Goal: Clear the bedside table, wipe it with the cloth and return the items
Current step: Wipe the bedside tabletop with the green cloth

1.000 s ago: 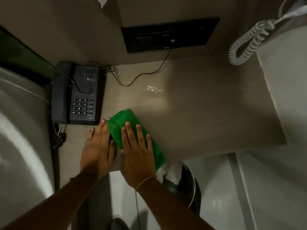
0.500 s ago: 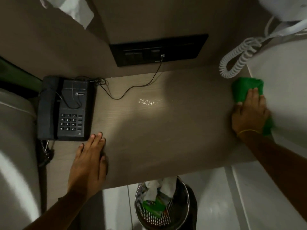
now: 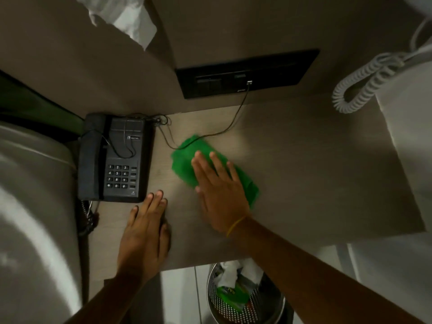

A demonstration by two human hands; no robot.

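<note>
Item: cloth, green, folded into a rough pad, lying on the table just right of the phone and touching the thin black cable that runs up to the wall panel. We judge it soft, light and limp, with no edge stiff enough to grip; it handles best under a flat palm with weight on the middle, so that it slides as one pad instead of bunching. Our right hand lies on it that way, fingers spread and flat, pinching nothing, with the cloth showing beyond the fingertips and along the right side of the hand. Our left hand rests flat on the bare table near the front edge, fingers close together, tips just short of the phone, holding nothing. We judge the cable the one snag risk, being loose and light enough to drag with the cloth. Below the table edge stands a mesh bin with paper in it. Change noted: half a second ago the cloth and right hand were at the far right edge of the table under the coiled cord; they now sit left of centre, beside the phone. The left hand has kept its place.
</note>
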